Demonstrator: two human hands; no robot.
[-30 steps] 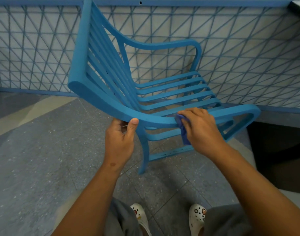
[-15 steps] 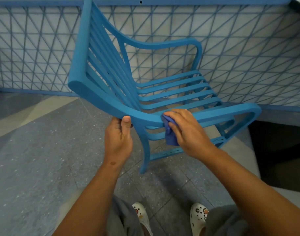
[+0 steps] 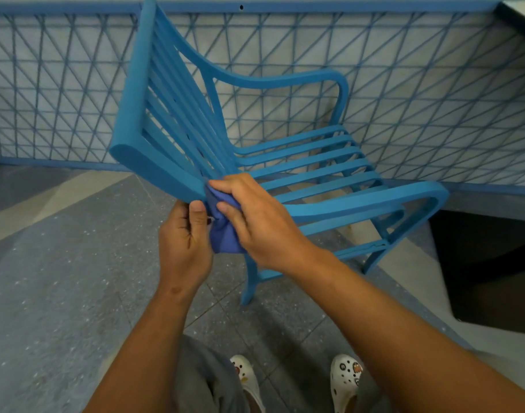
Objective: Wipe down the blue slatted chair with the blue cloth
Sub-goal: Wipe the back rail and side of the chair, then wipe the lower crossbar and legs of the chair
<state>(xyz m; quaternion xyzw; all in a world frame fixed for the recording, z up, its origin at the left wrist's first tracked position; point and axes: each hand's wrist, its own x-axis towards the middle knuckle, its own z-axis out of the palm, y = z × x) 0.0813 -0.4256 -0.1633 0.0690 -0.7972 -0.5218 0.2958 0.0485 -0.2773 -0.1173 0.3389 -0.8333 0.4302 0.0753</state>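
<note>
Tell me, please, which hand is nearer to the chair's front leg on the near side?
Right. The right hand, gripping the blue cloth, is just above the front leg; the left hand is off to its left.

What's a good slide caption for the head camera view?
Right hand wipes the blue cloth along the blue slatted chair's near armrest; left hand grips beside it.

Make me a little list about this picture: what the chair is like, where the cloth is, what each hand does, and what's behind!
chair: blue slatted chair, tilted, seen from its side
cloth: blue cloth, bunched on the near armrest where it meets the backrest
right hand: right hand grips the cloth against the armrest
left hand: left hand holds the chair frame beside the cloth
behind: blue lattice railing
floor: grey speckled floor
feet: white clogs
</note>
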